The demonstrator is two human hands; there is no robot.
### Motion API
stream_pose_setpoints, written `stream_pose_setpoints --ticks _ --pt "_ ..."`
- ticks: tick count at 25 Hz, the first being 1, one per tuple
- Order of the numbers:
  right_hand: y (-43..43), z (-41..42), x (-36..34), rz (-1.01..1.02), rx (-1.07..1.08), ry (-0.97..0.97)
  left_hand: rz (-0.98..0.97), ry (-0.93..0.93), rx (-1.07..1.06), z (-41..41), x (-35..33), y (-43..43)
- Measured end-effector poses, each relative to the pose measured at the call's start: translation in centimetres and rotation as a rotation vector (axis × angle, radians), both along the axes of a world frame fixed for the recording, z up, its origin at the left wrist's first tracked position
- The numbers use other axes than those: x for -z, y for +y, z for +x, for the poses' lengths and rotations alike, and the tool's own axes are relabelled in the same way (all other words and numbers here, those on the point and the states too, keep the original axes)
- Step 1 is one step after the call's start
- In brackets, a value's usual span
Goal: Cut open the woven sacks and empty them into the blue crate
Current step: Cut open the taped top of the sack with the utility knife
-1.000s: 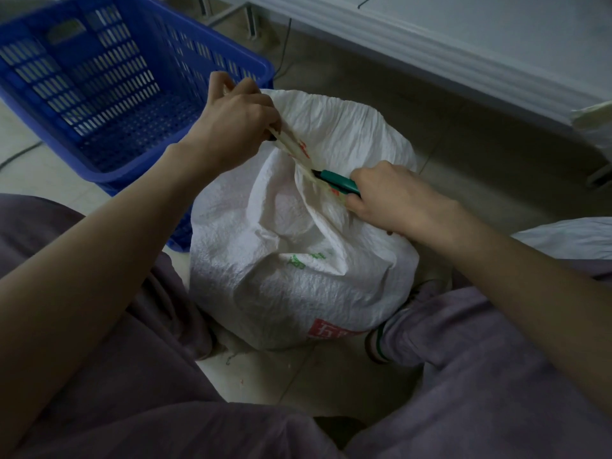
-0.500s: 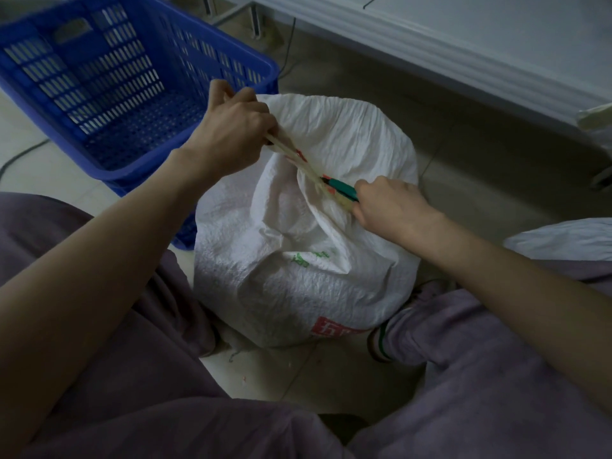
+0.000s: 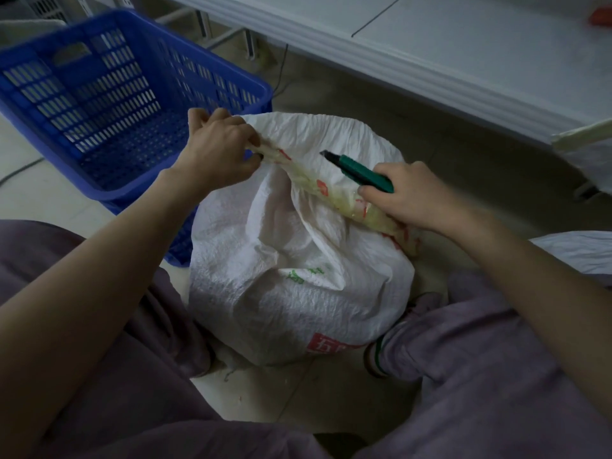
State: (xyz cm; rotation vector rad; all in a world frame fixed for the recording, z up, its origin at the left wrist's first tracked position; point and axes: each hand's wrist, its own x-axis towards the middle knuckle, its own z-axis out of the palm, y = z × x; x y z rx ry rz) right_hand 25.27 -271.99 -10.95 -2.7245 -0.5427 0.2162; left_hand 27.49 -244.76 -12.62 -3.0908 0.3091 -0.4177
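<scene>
Single head-worn view, wide-angle, looking forward and steeply down from above the lap. Close range: sack (image 3: 281, 276) dead centre between the legs (image 3: 496, 376), left hand (image 3: 218, 150) and right hand (image 3: 417, 197) on it, within easy reach. Crate (image 3: 99, 94) at upper left, table (image 3: 463, 44) edge across the upper right, floor (image 3: 331, 409) between. Forearms (image 3: 99, 276) entering from both lower corners.

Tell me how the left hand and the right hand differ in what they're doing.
The left hand grips the sack by its bunched top edge; the right hand grips a green cutter. The left hand sits beside the blue crate, the right hand at the edge's other end. Both touch the same sack.
</scene>
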Motion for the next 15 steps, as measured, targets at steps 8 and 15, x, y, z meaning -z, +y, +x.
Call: stream_pose_setpoints --ticks 8,15 --pt "2.6 2.2 2.7 0.168 0.07 -0.039 -0.244 -0.148 -0.073 -0.3 -1.7 -1.8" --pt "3.6 3.6 2.3 0.376 0.199 -0.111 -0.067 -0.127 0.067 -0.7 -1.9 -0.9"
